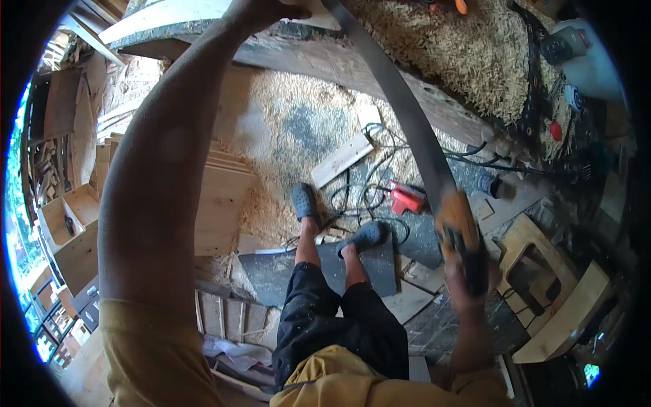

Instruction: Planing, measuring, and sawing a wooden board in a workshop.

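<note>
My right hand (468, 279) is wrapped round the orange and black handle of a handsaw (405, 102). Its long grey blade runs up and away to the left, its far end at the edge of a pale piece of wood (321, 20). My left arm reaches far forward. At the top of the view my left hand (266, 12) is on or just over that wood, close to the blade's tip. One finger or thumb stretches toward the blade; the others are cut off, so the grip cannot be made out. The handle area is slightly blurred.
A thick timber beam (298, 57) crosses in front of me, wood shavings (461, 61) heaped behind it. Below lie a red power tool (405, 197), tangled black cables and a loose board (342, 159). Wooden boxes (78, 210) stand left; a cut-out wooden frame (536, 261) lies right.
</note>
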Available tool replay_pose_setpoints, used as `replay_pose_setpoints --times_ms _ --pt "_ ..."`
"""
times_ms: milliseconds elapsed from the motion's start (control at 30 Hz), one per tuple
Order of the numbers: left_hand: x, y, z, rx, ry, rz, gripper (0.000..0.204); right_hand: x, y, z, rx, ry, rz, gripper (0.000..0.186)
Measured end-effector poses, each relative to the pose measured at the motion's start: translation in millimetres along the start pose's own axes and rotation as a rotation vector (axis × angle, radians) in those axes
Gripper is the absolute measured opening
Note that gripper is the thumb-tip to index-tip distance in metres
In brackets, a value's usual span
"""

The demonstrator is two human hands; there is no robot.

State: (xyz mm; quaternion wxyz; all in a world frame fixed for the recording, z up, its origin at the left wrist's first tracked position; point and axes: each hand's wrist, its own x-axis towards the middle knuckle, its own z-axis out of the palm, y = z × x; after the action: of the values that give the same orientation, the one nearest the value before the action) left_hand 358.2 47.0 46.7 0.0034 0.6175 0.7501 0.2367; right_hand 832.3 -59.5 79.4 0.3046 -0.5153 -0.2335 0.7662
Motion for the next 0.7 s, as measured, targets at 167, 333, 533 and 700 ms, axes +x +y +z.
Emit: replay_pose_setpoints --times_ms 167,333,533,700 --pt "-1.3 5.2 -2.4 -0.011 0.052 0.086 0.067 96.4 -25.7 91.9 -0.913 -0.424 -0.810 0.045" --pt "1.6 3.3 -4.2 0.012 -0.119 -0.204 0.076 29.0 -1.7 9.1 -0.990 -0.328 -0.811 0.053" --pt "1.9 3.6 -1.7 0.067 -0.061 -0.120 0.067 57.2 -0.5 33.2 -0.869 -0.210 -0.601 0.044" --pt "0.4 3.0 -1.8 -0.003 -0.027 0.029 0.070 86.0 7.0 34.0 -0.827 -0.340 -0.677 0.039"
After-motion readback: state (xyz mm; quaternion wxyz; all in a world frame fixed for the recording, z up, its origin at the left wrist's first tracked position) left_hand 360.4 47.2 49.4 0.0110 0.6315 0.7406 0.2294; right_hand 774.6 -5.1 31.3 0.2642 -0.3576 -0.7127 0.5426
